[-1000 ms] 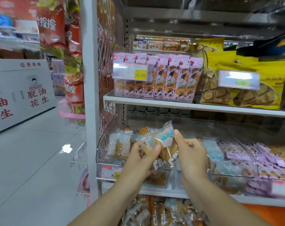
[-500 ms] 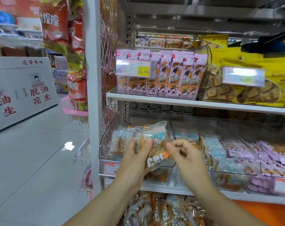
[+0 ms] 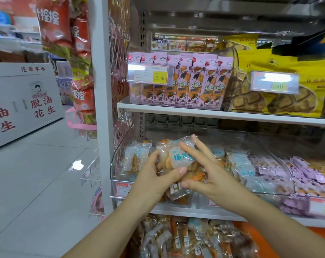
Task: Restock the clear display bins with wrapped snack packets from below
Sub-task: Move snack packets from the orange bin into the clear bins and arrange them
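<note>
At the middle shelf, head view: left hand [image 3: 154, 180] grips a bunch of clear-wrapped snack packets with pale blue labels [image 3: 179, 158], thumb across the front, fingers curled behind. Right hand [image 3: 218, 181] is spread wide, straight fingers resting on the top packet, thumb just under the bunch, no real hold. Bunch hangs directly in front of the leftmost clear plastic display bin [image 3: 120, 146], half full; bin opening is just behind and slightly left. Bunch stands roughly upright. Left hand nearer the bin, likely does the drop. Loose stock of packets [image 3: 185, 239] sits below
</note>
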`<state>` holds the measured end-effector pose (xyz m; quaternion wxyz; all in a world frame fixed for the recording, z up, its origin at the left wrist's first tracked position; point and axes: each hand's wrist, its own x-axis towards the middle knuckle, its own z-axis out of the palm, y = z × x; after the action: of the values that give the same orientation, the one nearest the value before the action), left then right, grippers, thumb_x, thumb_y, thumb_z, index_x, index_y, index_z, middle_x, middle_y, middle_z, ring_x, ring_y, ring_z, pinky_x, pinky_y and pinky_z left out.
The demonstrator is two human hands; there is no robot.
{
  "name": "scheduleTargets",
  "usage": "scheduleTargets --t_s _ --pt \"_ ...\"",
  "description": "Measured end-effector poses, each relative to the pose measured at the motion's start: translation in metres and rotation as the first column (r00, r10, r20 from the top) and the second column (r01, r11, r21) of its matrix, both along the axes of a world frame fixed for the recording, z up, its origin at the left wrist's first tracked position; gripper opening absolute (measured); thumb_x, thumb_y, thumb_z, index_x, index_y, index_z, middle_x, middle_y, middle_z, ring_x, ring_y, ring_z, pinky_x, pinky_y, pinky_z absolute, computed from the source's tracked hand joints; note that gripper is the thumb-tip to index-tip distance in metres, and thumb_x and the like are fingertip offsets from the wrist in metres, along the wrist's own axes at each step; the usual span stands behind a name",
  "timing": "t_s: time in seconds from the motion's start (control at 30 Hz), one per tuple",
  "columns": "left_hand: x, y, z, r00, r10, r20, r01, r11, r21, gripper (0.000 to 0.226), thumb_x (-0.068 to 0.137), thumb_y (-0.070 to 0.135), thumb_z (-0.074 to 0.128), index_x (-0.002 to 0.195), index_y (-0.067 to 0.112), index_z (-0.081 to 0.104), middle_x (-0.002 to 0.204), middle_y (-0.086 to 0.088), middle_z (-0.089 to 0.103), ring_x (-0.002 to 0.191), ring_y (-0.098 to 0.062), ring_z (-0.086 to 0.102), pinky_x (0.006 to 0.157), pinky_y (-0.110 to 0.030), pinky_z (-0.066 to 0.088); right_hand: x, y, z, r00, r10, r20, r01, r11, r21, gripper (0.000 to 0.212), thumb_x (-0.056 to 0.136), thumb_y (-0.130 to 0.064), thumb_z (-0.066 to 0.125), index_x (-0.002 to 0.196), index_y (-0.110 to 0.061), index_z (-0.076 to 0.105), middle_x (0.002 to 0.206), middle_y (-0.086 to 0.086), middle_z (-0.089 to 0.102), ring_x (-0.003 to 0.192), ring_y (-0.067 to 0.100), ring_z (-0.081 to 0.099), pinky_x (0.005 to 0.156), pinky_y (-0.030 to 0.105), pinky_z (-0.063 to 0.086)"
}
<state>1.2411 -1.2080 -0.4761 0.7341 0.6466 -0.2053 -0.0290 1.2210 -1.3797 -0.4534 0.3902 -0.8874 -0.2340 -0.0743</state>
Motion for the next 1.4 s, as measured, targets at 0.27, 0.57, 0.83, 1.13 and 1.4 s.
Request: scheduleTargets --t_s 0.27,0.57,0.83,1.13,1.4 --pt "-0.002 0.001 0.002 0.982 -0.16 -0.095 0.152 0.984 -0.089 0.045 0.079 0.015 0.073 0.118 0.011 0.052 0.099 -0.005 0.073 0.094 -0.015 0.069 0.076 -0.025 0.055 -0.013 -0.008 -0.003 0.995 0.006 0.1 -0.009 0.999 0.03 0.072 0.071 -0.045 0.072 0.129 -0.062 0.033 0.119 -0.024 0.043 0.112 -0.006 0.045 0.094 0.014 0.041" --pt "-0.001 -0.038 0.031 0.879 -0.242 0.411 -0.147 0.683 0.716 0.069 0.07 0.054 0.075 0.124 0.058 0.032 0.125 0.037 0.039 0.115 0.025 0.033 0.099 -0.006 0.028 -0.031 -0.079 -0.019 0.986 -0.068 0.154 0.104 0.965 -0.24 0.071 0.07 -0.063 0.052 0.122 -0.08 0.007 0.121 -0.052 0.005 0.12 -0.012 0.027 0.103 0.021 0.039" --pt "0.016 -0.11 0.05 0.8 -0.433 0.416 -0.125 0.558 0.821 0.06 0.077 0.038 0.076 0.129 0.042 0.047 0.12 0.025 0.056 0.107 0.011 0.048 0.094 -0.008 0.038 -0.027 -0.134 -0.033 0.922 -0.05 0.383 0.159 0.953 -0.258 0.06 0.083 -0.059 0.042 0.138 -0.06 0.017 0.147 -0.021 0.013 0.114 -0.005 0.035 0.084 0.021 0.046" --pt "0.081 -0.161 0.041 0.817 -0.197 0.541 -0.511 0.185 0.839 0.053 0.08 0.04 0.068 0.128 0.034 0.048 0.125 0.008 0.061 0.114 -0.017 0.055 0.085 -0.031 0.047 0.011 -0.215 -0.041 0.846 -0.359 0.394 0.397 0.918 -0.015 0.046 0.086 -0.055 0.053 0.128 -0.058 0.035 0.142 -0.022 0.032 0.129 0.004 0.035 0.101 0.026 0.03" --pt "0.153 -0.213 -0.003 0.932 -0.122 0.342 -0.357 -0.132 0.925 0.047 0.082 0.031 0.069 0.125 0.019 0.055 0.124 -0.005 0.061 0.112 -0.026 0.058 0.083 -0.035 0.048 0.027 -0.252 -0.06 0.846 -0.513 0.148 0.525 0.85 -0.056 0.046 0.089 -0.026 0.063 0.133 -0.028 0.05 0.137 -0.007 0.049 0.13 0.014 0.041 0.106 0.029 0.032"
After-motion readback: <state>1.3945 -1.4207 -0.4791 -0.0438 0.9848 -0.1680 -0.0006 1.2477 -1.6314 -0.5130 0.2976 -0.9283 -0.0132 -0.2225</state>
